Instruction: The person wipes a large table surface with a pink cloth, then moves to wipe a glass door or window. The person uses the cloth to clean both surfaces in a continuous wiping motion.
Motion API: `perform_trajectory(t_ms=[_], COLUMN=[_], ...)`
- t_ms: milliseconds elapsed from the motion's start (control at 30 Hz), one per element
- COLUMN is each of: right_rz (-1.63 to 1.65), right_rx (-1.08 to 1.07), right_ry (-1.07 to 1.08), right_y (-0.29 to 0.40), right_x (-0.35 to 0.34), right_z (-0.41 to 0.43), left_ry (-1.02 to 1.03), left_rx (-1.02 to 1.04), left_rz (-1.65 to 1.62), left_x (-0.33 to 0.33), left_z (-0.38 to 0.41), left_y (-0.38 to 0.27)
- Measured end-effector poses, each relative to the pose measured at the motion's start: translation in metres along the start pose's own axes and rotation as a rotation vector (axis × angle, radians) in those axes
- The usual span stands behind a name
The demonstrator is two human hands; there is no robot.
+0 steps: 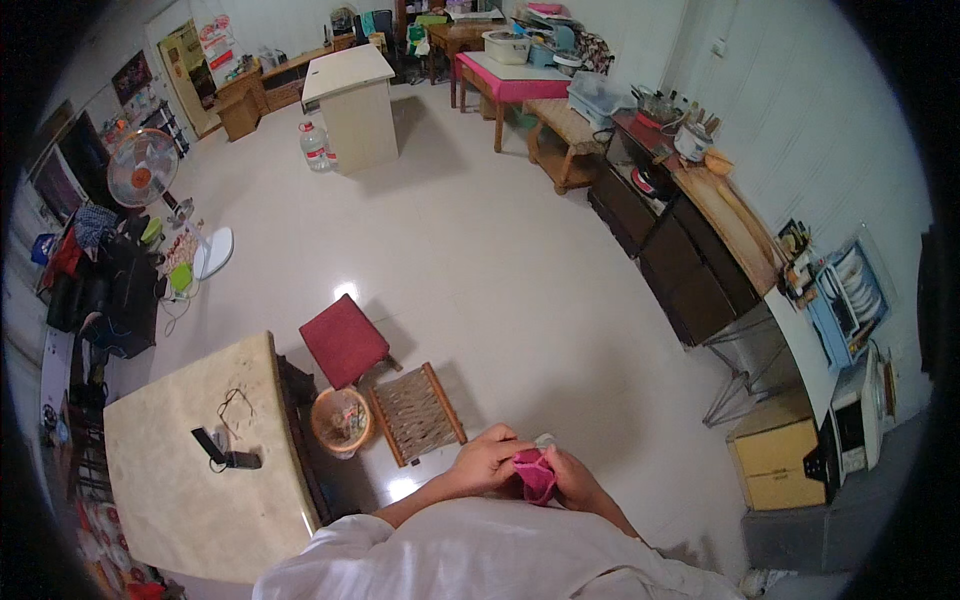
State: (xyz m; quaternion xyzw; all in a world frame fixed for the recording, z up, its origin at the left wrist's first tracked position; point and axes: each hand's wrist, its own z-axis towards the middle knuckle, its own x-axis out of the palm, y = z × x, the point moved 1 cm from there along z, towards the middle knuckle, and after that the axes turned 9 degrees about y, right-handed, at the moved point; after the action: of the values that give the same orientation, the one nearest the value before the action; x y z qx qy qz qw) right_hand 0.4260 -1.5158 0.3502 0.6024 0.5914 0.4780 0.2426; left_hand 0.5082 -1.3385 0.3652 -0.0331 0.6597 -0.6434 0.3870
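Observation:
Close in front of my white shirt (pixel 480 547), both hands meet on a small piece of pink fabric (pixel 535 477). My left hand (pixel 486 459) grips its left edge with bent fingers. On the other side, my right hand (pixel 574 476) pinches the upper right of the cloth. A small pale, greyish item (pixel 545 441) shows just above the fingers; what it is cannot be made out. The lower part of the fabric hangs against the shirt.
Left of me stand a stone-topped table (pixel 187 450) with a small black device (pixel 225 454), a waste basket (pixel 341 421), a woven stool (pixel 420 412) and a red-cushioned stool (pixel 345 339). A standing fan (pixel 142 169) is farther off. Dark cabinets (pixel 697 262) line the right wall.

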Motion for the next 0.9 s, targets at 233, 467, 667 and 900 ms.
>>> perform_trajectory(t_ms=[233, 467, 667, 900], right_rz=[0.124, -0.044, -0.267, -0.394], right_rx=[0.044, 0.003, 0.005, -0.131], right_ry=[0.109, 0.152, 0.076, 0.033], right_y=[0.075, 0.129, 0.191, 0.249], right_x=[-0.123, -0.204, -0.238, -0.294], right_z=[0.050, 0.133, 0.221, 0.329], left_ry=[-0.093, -0.174, -0.305, -0.302], left_rx=[-0.014, -0.265, -0.454, -0.459], left_rz=[-0.078, -0.200, -0.140, -0.102], left_x=[0.000, -0.026, -0.071, -0.168], left_z=[0.132, 0.211, 0.253, 0.344], left_y=[0.019, 0.031, 0.080, 0.126])
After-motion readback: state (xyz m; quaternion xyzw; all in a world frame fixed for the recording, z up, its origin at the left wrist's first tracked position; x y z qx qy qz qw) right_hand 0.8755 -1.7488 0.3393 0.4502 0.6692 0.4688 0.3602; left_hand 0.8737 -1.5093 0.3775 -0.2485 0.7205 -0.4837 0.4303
